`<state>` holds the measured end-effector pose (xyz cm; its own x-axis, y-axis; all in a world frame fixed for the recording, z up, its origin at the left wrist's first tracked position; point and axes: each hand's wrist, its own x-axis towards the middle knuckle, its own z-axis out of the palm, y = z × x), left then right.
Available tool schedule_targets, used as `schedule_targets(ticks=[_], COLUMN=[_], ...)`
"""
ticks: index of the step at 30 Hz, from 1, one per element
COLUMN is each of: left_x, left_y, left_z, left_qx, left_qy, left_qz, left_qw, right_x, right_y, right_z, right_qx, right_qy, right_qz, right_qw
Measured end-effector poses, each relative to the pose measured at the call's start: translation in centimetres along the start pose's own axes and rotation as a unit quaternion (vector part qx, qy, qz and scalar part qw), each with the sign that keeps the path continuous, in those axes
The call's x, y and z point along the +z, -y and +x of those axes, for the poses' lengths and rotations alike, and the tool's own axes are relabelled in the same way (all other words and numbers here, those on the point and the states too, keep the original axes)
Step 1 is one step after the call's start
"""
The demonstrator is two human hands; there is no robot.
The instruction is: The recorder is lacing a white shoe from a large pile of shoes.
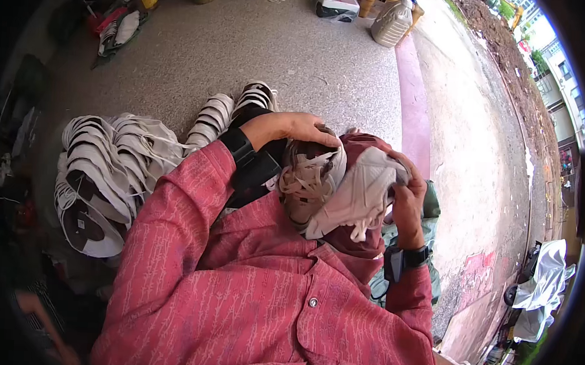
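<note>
Over my lap, my left hand (302,129) curls its fingers over the collar of a brown-and-white shoe upper (312,182) with loose beige laces. Its thumb is hidden. My right hand (407,195) grips the heel end of a white shoe upper (357,193), which slants down to the left against the brown one. A knotted pale lace (359,232) dangles from the white upper. Both wrists wear dark strapped devices.
To my left stand nested stacks of white, dark-lined shoe uppers (114,155), with more rows (212,117) behind them. A plastic jug (392,22) and a white bin (336,3) stand at the back. Dark green fabric (431,200) lies by my right forearm. A pink strip (415,90) borders the speckled floor.
</note>
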<state>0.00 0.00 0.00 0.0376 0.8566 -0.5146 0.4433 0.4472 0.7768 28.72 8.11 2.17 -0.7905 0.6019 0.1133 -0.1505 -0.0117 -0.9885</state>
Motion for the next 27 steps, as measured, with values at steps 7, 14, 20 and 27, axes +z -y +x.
schedule_targets(ticks=[7, 14, 20, 27], left_x=[-0.4, -0.5, 1.4, 0.8], left_y=[1.2, 4.2, 5.2, 5.0], left_z=[-1.7, -1.1, -1.2, -3.3], left_qx=[0.041, 0.180, 0.081, 0.142], left_qy=[0.004, 0.057, 0.030, 0.041], left_qz=[-0.097, -0.292, -0.391, -0.363], left_qw=[0.994, 0.938, 0.916, 0.920], right_x=[4.4, 6.9, 6.0, 4.6], right_y=[-0.8, 1.2, 1.6, 0.9], right_z=[4.2, 6.0, 6.1, 7.1], right_qx=[-0.014, 0.007, -0.015, 0.110], right_qy=[-0.073, -0.046, 0.090, 0.154], right_qz=[-0.100, -0.234, -0.327, -0.097], right_qw=[0.992, 0.971, 0.940, 0.977])
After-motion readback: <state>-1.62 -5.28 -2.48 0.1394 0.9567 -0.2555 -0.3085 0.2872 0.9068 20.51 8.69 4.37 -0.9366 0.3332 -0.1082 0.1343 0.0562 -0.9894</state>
